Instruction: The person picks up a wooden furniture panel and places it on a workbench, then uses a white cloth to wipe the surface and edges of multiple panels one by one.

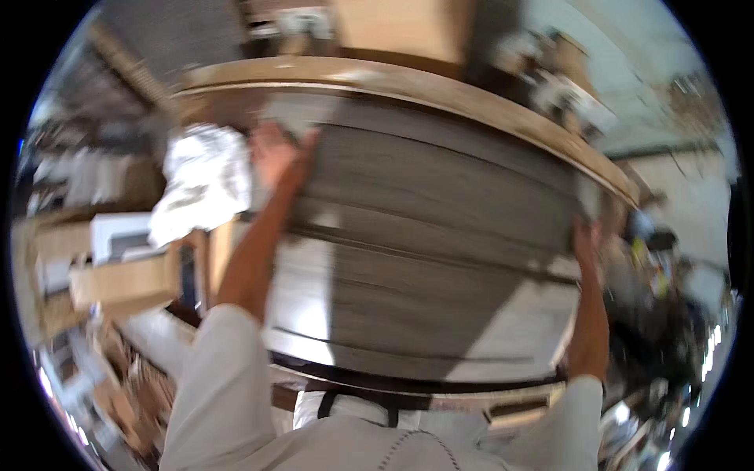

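A wide grey-brown wooden panel (440,212) with several dark lengthwise grooves lies in front of me, with bright light patches at its left and lower right. My left hand (279,157) is at the panel's far left end, its fingers stretched out and the thumb spread toward the grooved face. Over at the right end, my right hand (587,239) touches or nearly touches the edge. Motion smears its fingers, so its grip is unclear. Behind the panel runs a light wooden rail (408,85), curved by the lens.
Crumpled white plastic sheeting (206,177) lies beside my left forearm. Light wooden pieces (126,284) are stacked on the left. A brown board or box (400,27) stands beyond the rail. Blurred clutter (652,259) fills the right side, near a pale wall (628,55).
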The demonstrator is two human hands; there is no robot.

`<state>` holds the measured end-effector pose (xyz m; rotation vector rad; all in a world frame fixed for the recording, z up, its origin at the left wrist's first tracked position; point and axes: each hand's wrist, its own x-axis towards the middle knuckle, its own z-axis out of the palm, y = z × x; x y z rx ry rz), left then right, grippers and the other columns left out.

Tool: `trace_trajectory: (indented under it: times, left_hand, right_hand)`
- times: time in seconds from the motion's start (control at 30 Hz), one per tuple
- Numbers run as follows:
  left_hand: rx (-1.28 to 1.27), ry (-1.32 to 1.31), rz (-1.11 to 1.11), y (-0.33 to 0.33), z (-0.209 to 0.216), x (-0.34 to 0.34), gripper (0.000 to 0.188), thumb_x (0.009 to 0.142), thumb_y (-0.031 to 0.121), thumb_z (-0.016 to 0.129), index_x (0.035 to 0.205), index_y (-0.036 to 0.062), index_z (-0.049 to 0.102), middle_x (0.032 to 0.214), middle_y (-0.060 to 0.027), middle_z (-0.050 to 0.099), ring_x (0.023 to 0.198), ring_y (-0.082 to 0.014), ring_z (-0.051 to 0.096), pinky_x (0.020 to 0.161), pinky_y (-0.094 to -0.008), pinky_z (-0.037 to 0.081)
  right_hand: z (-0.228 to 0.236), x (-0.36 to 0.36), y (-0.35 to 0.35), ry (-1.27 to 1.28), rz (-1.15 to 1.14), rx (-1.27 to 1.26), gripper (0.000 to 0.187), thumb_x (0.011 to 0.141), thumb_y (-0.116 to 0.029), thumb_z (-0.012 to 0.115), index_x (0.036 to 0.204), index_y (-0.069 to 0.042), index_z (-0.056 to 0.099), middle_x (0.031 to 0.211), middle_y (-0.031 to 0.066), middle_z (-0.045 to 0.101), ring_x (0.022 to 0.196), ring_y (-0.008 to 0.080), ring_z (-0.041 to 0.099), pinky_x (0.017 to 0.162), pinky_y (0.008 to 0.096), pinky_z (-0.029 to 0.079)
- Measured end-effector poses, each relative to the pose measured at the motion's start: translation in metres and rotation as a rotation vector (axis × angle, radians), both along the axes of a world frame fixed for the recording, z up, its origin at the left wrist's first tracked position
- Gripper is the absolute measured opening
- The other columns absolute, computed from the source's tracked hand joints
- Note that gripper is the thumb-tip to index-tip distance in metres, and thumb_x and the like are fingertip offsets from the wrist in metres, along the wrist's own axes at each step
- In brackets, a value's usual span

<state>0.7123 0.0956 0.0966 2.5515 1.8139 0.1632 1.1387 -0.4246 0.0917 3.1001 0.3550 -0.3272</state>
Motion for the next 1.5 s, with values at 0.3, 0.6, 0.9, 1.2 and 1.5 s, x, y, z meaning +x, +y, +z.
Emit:
trace_trajectory:
  times: [0.3,0.6,0.9,1.2,1.5]
  left_hand:
    - [0.071,-0.011,-0.029,0.007,-0.012,0.005,0.101,0.077,0.078,0.035,0.142,0.0028,0.023,0.147,-0.0188,0.021,0.135,-0.0352,0.021,0.107,-0.0525,0.017]
    - [0.061,0.034,-0.013,0.007,-0.008,0.002,0.099,0.078,0.077,0.036,0.143,0.0038,0.022,0.147,-0.0191,0.021,0.135,-0.0354,0.020,0.107,-0.0523,0.019]
    - [0.065,0.016,-0.010,0.005,-0.003,0.010,0.097,0.078,0.075,0.038,0.142,0.0030,0.023,0.146,-0.0185,0.022,0.135,-0.0349,0.020,0.108,-0.0516,0.018]
    - [-0.009,0.021,0.014,-0.004,0.002,-0.015,0.097,0.082,0.072,0.033,0.143,-0.0011,0.016,0.150,-0.0188,0.012,0.138,-0.0325,0.013,0.111,-0.0471,0.011]
    - [-0.507,-0.810,-0.016,0.034,0.042,-0.050,0.088,0.074,0.066,0.061,0.123,-0.0057,0.048,0.124,-0.0256,0.050,0.117,-0.0323,0.048,0.097,-0.0366,0.038]
  right_hand:
    - [-0.004,0.023,-0.021,0.184,-0.087,0.252,0.109,0.077,-0.072,0.047,0.143,0.001,0.000,0.149,0.0243,-0.002,0.139,0.0391,0.002,0.111,0.0491,0.010]
    - [-0.013,0.019,-0.019,0.151,-0.114,0.223,0.107,0.077,-0.073,0.044,0.144,-0.003,0.000,0.150,0.0229,0.002,0.139,0.0358,0.000,0.110,0.0517,0.009]
    - [-0.007,0.011,-0.016,0.129,-0.155,0.204,0.104,0.077,-0.074,0.043,0.145,-0.007,0.000,0.151,0.0189,0.001,0.140,0.0327,0.000,0.110,0.0528,0.008]
    - [0.016,0.006,0.023,0.184,-0.017,0.153,0.090,0.083,-0.060,0.051,0.139,0.005,0.024,0.144,0.0242,0.025,0.133,0.0360,0.025,0.108,0.0442,0.023]
    - [-0.015,-0.035,0.030,-0.057,-0.039,0.078,0.076,0.091,-0.046,0.046,0.145,-0.004,0.011,0.149,0.0227,0.007,0.137,0.0395,0.012,0.107,0.0565,0.018]
